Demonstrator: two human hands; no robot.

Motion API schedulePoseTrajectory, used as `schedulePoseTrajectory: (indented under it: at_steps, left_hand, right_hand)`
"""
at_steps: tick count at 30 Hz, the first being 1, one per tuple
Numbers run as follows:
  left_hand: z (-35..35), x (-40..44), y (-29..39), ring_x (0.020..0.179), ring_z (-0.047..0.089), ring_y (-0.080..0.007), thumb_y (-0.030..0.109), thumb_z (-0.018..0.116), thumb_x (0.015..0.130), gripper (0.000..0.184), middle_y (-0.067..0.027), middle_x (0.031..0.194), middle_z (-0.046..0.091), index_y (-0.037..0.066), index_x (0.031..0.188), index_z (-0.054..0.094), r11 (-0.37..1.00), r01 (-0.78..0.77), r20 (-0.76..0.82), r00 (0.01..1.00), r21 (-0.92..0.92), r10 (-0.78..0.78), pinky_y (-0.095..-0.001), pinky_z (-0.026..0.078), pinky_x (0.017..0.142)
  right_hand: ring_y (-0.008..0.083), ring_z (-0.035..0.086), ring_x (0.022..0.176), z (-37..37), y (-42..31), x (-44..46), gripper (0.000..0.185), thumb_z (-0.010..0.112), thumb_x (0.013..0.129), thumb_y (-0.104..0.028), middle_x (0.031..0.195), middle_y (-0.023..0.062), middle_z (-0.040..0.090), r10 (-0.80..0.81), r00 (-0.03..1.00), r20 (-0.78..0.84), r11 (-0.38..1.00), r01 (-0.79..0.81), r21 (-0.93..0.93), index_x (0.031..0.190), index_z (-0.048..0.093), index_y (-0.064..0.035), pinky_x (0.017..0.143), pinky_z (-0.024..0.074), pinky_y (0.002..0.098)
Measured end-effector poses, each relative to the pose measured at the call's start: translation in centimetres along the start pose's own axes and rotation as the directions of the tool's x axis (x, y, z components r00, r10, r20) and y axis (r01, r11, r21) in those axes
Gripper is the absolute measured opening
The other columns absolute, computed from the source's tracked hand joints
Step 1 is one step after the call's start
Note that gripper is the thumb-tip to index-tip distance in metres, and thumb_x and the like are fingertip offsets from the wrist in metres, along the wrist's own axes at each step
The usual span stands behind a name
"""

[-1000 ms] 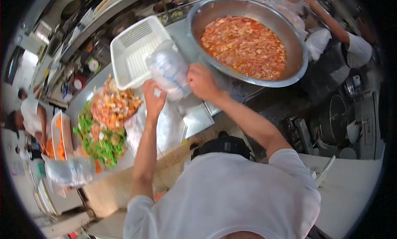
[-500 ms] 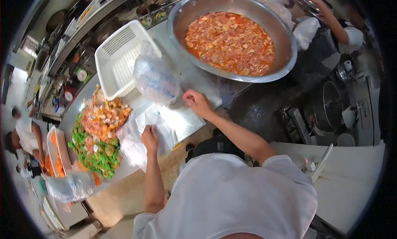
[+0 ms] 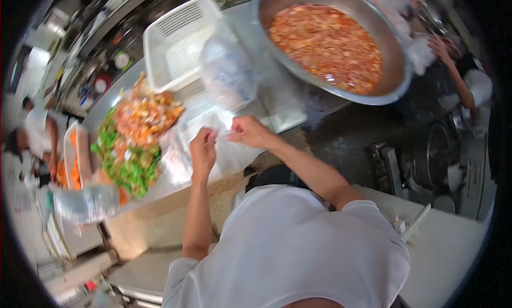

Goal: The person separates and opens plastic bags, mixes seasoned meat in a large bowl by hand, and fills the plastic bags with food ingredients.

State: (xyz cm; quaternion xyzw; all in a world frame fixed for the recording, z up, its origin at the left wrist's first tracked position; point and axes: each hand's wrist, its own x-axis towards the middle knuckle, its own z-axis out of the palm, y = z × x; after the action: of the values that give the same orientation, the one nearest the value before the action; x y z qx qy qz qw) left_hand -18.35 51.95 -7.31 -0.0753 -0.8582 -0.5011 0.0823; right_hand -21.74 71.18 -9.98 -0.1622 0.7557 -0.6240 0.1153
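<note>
My left hand (image 3: pixel 202 153) is raised over the front edge of the metal table, fingers pinched on what looks like the edge of a thin clear plastic bag (image 3: pixel 220 129). Close beside it, my right hand (image 3: pixel 249 132) is closed too, pinching the same film from the other side. The film is blurred and hard to trace. Just beyond my hands stands a filled clear bag with blue print (image 3: pixel 229 76). Flat plastic bags (image 3: pixel 178 153) lie on the table by my left hand.
A white plastic basket (image 3: pixel 154 68) sits behind the printed bag. At left are heaped marinated meat (image 3: pixel 146 116) and green vegetables (image 3: pixel 133 169). A large steel basin (image 3: pixel 397 92) of red marinated meat stands at right. Other people work at far left and upper right.
Both hands have come up and closer together, with thin film now between them. My view has shifted, so the table things sit further right. The other person's arm at upper right has lowered.
</note>
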Motion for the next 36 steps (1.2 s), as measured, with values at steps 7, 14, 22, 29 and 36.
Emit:
schedulePoseTrajectory:
  at_steps: [7,14,22,29,36]
  left_hand:
    - [0.9,0.2,3.6,0.076,0.066,-0.0185,0.016,0.053,0.099,0.011,-0.0066,0.084,0.066,0.007,0.099,0.060,0.501,0.491,0.270,0.851,-0.713,-0.449,-0.0331,0.057,0.066]
    - [-3.0,2.2,13.2,0.074,0.060,-0.0196,0.031,0.048,0.102,0.029,-0.0063,0.077,0.060,0.005,0.098,0.060,0.510,0.470,0.460,0.874,-0.721,-0.155,-0.0392,0.051,0.071]
    - [-6.2,15.7,15.7,0.084,0.066,-0.0290,0.024,0.063,0.087,0.024,-0.0163,0.085,0.068,0.004,0.094,0.072,0.826,0.003,0.130,0.987,0.564,-0.093,-0.0404,0.048,0.074]
    - [0.8,13.4,0.5,0.084,0.057,-0.0393,0.013,0.066,0.069,0.012,-0.0217,0.087,0.063,0.001,0.072,0.065,0.862,-0.490,-0.058,0.864,0.126,0.500,-0.0435,0.044,0.084]
    - [4.6,13.0,-7.0,0.112,0.050,-0.0368,0.007,0.063,0.071,0.041,-0.0190,0.115,0.053,0.000,0.110,0.053,0.966,-0.227,-0.017,0.974,-0.121,0.227,-0.0443,0.040,0.098]
  right_hand:
    - [0.0086,0.042,0.059,-2.6,-4.9,-2.7,0.031,0.078,0.075,-0.013,0.060,0.0007,0.046,-0.117,0.990,-0.076,0.992,0.113,-0.058,0.068,0.050,-0.0030,0.052,0.0374,0.0301]
    - [0.0095,0.053,0.064,-10.7,-12.0,-0.6,0.022,0.073,0.081,-0.012,0.071,0.0030,0.058,-0.262,0.717,-0.646,0.932,0.361,0.023,0.083,0.052,-0.0039,0.058,0.0455,0.0286]
    - [0.0341,0.057,0.075,-14.4,-23.3,3.6,0.016,0.063,0.077,-0.009,0.086,0.0141,0.059,-0.577,0.773,0.264,0.572,0.614,-0.544,0.088,0.053,-0.0029,0.069,0.0464,0.0410]
    - [0.0384,0.054,0.089,-11.7,-4.4,5.1,0.010,0.051,0.070,-0.001,0.087,0.0169,0.054,-0.450,0.893,-0.031,0.782,0.377,-0.497,0.080,0.050,-0.0014,0.078,0.0433,0.0443]
    - [0.0360,0.057,0.103,-6.9,-2.6,2.0,0.012,0.058,0.072,0.003,0.105,0.0144,0.062,-0.645,0.707,-0.289,0.635,0.286,-0.718,0.083,0.061,-0.0028,0.092,0.0439,0.0413]
